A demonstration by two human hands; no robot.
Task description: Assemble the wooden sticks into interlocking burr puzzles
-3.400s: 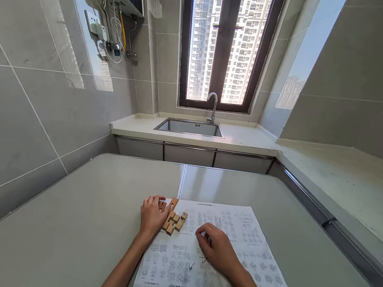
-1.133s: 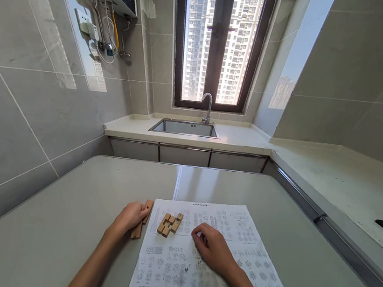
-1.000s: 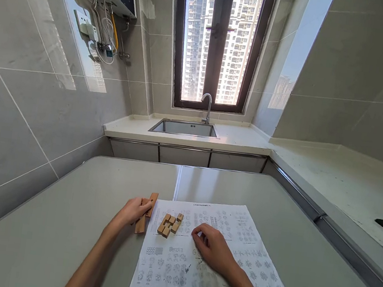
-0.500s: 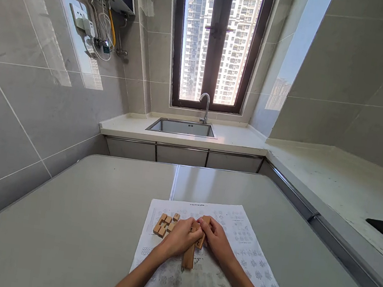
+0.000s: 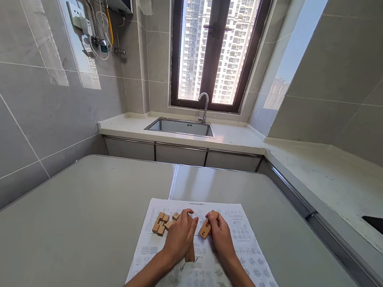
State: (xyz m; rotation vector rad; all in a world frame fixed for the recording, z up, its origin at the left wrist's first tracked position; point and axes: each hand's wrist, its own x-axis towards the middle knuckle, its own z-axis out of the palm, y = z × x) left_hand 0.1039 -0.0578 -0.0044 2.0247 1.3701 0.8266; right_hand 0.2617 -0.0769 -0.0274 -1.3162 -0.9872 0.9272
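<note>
Two wooden bars in hand: right hand [image 5: 222, 236] pinches a short notched bar [image 5: 206, 228], long axis tilted up-right; left hand [image 5: 179, 236] curls over a second bar [image 5: 190, 253] on the instruction sheet [image 5: 231, 271]. Assembled block cluster [image 5: 161, 223] lies just left of the left hand, unobstructed, on the table [image 5: 96, 225].
</note>
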